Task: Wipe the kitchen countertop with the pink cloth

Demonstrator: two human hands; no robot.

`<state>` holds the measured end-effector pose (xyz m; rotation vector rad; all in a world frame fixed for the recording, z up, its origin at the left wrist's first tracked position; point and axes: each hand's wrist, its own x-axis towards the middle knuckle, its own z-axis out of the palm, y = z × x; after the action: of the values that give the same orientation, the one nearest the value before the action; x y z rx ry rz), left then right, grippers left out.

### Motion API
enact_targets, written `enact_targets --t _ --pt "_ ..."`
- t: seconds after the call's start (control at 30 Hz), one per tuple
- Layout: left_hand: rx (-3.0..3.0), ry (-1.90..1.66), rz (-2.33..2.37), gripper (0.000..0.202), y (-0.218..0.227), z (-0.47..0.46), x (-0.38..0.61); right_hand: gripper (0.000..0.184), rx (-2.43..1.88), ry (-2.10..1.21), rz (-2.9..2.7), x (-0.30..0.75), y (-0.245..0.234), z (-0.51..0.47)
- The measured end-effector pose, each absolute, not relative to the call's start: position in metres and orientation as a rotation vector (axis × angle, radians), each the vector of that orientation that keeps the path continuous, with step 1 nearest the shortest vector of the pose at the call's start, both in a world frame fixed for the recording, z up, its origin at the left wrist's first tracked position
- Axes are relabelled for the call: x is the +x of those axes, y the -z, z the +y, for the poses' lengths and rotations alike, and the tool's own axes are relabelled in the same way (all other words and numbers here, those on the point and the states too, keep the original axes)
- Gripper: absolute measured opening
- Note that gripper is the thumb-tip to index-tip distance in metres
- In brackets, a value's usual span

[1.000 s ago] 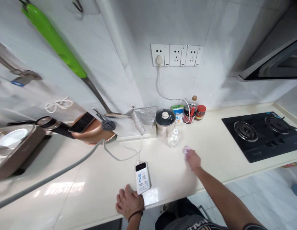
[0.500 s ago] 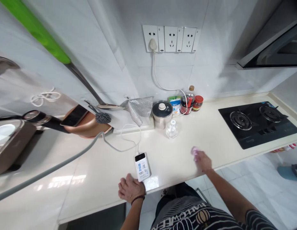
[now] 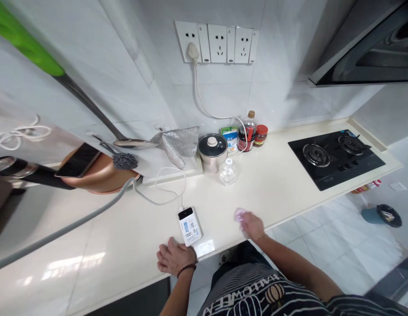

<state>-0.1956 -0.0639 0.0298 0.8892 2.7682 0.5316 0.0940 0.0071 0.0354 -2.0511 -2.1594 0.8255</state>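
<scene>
The long cream bench is smooth and glossy. The rectangular white power bank looks like smooth plastic. The flat black hob shines; the draped silvery sheet looks foil-like, dimpled; the round dark-grey scrubber, rough. The small pale-pink wad is blurred, its material unclear.

Pale marbled wall tiles, white socket row at 12 o'clock; dark range hood at 2; black hob at 3; glossy white floor tiles at 4; bright glare at 8
</scene>
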Motion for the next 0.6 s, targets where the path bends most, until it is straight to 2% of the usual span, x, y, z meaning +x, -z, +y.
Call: enact_targets --t 0.1,0.2,0.47,0.6 --pt "0.884 -0.542 2.764 0.053 -0.031 -0.064 -0.194 0.026 -1.864 -0.902 -2.284 0.054 -0.035 -0.01" --pt "0.883 -0.537 2.769 0.055 -0.03 -0.064 -0.195 0.024 -1.883 -0.91 -2.266 0.07 -0.037 -0.01" --pt "0.896 -0.527 2.77 0.053 -0.027 -0.065 -0.197 0.045 -2.66 -0.605 -1.522 0.259 -0.069 0.042" --pt "0.838 -0.554 2.767 0.053 -0.032 -0.062 -0.196 0.055 -2.816 -0.529 -1.258 0.307 -0.087 0.069"
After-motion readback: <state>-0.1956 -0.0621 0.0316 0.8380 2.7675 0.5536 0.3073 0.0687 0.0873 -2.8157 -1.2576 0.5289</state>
